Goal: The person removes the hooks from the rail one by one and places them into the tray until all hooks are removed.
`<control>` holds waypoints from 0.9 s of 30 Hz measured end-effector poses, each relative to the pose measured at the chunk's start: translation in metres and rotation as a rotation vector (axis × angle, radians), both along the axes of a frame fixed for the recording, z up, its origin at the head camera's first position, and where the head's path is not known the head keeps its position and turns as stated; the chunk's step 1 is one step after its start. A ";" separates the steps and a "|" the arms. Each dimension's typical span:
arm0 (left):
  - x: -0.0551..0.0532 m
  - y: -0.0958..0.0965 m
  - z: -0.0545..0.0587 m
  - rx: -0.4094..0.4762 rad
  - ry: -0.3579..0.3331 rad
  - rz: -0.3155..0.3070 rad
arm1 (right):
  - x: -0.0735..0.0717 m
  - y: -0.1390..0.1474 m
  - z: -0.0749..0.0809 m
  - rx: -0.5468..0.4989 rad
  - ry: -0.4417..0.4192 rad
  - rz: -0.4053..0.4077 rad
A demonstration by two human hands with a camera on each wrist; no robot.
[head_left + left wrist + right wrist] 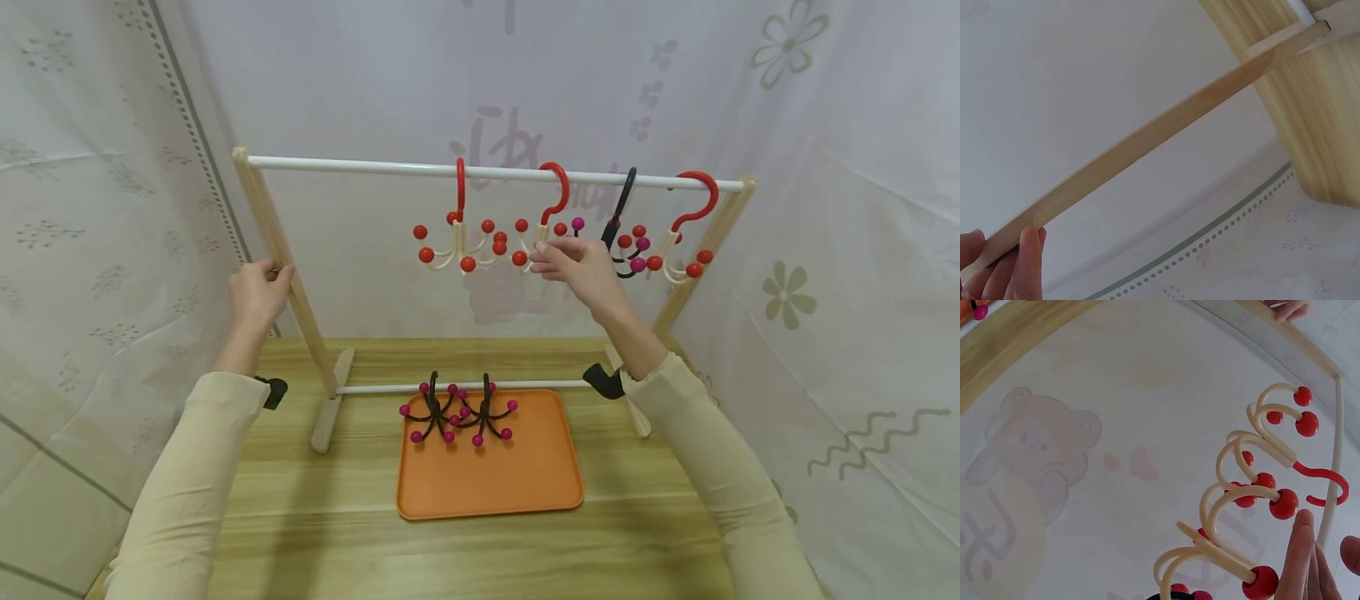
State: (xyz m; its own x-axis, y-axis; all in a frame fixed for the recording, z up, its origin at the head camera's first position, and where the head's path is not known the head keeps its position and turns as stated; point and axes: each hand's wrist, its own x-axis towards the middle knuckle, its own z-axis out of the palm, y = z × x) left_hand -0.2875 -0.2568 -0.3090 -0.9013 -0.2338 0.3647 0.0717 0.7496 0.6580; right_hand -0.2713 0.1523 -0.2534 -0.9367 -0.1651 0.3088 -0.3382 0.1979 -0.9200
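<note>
My left hand point(258, 292) holds the left wooden post point(279, 225) of a rack. In the left wrist view, fingertips and thumb lie on either side of that post point(1135, 140). My right hand point(588, 271) is raised beside the second red-hooked hanger point(558, 200), whose cream prongs end in red balls. In the right wrist view its fingers point(1300, 562) are straight and the thumb stands apart from them. Also on the white rail point(352, 167) hang another red-hooked hanger point(461, 196) to the left, a black hanger point(624, 200) with magenta balls, and a red-hooked hanger point(708, 196) at the right end.
An orange tray point(495, 483) lies on the wood-grain table point(330, 517). Two black hangers with magenta balls, one left point(435, 408) and one right point(485, 408), rest on it. A low white bar point(375, 389) joins the rack's feet. Patterned curtains point(847, 250) surround the table.
</note>
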 end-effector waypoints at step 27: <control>-0.002 0.000 -0.001 -0.007 0.021 0.010 | -0.023 -0.061 0.034 0.088 -0.038 -0.087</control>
